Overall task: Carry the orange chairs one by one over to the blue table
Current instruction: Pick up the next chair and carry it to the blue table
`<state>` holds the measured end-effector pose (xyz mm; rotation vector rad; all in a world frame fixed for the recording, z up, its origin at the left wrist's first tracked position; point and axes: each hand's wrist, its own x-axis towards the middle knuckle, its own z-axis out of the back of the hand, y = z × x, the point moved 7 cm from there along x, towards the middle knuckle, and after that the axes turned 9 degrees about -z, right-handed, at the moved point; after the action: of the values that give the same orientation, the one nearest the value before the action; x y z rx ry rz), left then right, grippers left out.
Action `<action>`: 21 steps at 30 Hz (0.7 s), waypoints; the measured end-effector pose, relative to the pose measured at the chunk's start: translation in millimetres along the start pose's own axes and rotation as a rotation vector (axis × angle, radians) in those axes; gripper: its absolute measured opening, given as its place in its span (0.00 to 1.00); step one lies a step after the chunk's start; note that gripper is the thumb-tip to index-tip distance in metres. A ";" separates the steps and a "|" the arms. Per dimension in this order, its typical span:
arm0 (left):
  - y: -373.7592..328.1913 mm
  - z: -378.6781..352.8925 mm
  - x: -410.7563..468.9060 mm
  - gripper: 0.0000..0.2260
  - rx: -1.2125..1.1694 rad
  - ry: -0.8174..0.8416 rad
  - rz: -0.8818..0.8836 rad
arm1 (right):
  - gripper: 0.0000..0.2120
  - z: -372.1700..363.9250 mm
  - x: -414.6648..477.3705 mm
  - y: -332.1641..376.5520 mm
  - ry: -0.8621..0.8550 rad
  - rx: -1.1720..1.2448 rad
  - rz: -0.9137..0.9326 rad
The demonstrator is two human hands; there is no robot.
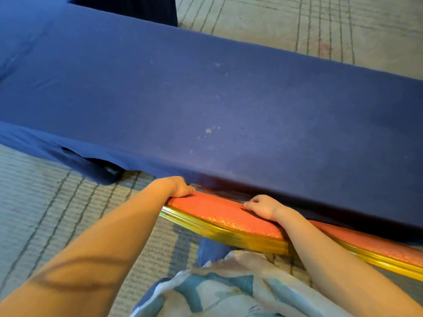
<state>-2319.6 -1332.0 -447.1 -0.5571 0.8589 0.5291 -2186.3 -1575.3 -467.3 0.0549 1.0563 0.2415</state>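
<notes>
An orange chair (219, 212) with a gold metal frame stands right against the near edge of the long blue table (206, 94); I see only the top of its backrest. My left hand (180, 187) grips the backrest's left end, fingers curled over the top. My right hand (263, 205) grips the same backrest further right. A second orange chair (375, 247) with the same gold frame stands to the right, its back also at the table edge. The seats and legs of both chairs are hidden under the blue cloth.
The blue cloth hangs to the floor, with a gap at the lower left showing a dark table leg (109, 169). Grey lined carpet (57, 202) surrounds the table. A dark cloth-covered piece (137, 8) stands beyond the table at top.
</notes>
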 end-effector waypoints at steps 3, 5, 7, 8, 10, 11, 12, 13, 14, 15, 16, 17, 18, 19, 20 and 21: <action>-4.5 7.9 -16.1 0.22 -0.059 -0.120 -0.041 | 0.17 8.4 -20.5 32.8 -0.055 0.075 0.131; -2.4 12.3 -35.9 0.18 -0.098 -0.221 -0.073 | 0.17 9.9 -45.8 58.9 -0.136 0.050 0.229; -3.4 21.5 -47.7 0.15 -0.145 -0.311 -0.097 | 0.16 17.1 -61.9 79.4 -0.198 0.057 0.280; -2.3 24.7 -58.1 0.15 -0.176 -0.367 -0.112 | 0.16 18.1 -72.6 89.6 -0.233 0.062 0.315; 1.0 30.8 -83.2 0.15 -0.244 -0.462 -0.154 | 0.18 19.2 -95.5 107.3 -0.300 0.087 0.355; 3.5 34.6 -96.3 0.13 -0.273 -0.506 -0.175 | 0.21 20.7 -107.3 115.5 -0.333 0.108 0.366; 8.5 38.0 -110.1 0.10 -0.295 -0.551 -0.193 | 0.24 20.9 -119.8 123.6 -0.363 0.128 0.388; 15.0 40.9 -126.4 0.08 -0.318 -0.602 -0.208 | 0.25 19.9 -132.9 131.8 -0.394 0.145 0.419; 23.7 43.7 -142.8 0.07 -0.342 -0.653 -0.223 | 0.25 17.8 -146.1 141.4 -0.422 0.154 0.452; 32.3 45.2 -159.4 0.08 -0.365 -0.694 -0.236 | 0.25 14.9 -158.7 150.4 -0.445 0.157 0.483; 42.5 46.0 -175.8 0.09 -0.386 -0.728 -0.245 | 0.26 11.1 -172.0 160.4 -0.466 0.156 0.510; 52.8 46.3 -192.5 0.11 -0.409 -0.757 -0.246 | 0.26 6.7 -184.9 169.6 -0.485 0.153 0.536; 65.3 46.0 -209.2 0.12 -0.439 -0.790 -0.242 | 0.26 1.3 -197.8 179.8 -0.505 0.146 0.569; 78.8 45.3 -226.5 0.11 -0.471 -0.827 -0.235 | 0.26 -5.0 -210.5 190.0 -0.525 0.136 0.606; 93.2 44.3 -244.2 0.10 -0.500 -0.863 -0.232 | 0.26 -11.2 -224.2 201.7 -0.541 0.129 0.645; 104.6 42.9 -258.0 0.09 -0.521 -0.891 -0.231 | 0.26 -16.6 -234.4 210.6 -0.552 0.131 0.674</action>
<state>-2502.9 -1280.3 -239.5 -0.7855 -0.2035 0.7066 -2346.4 -1424.1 -241.3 0.5705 0.4693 0.7207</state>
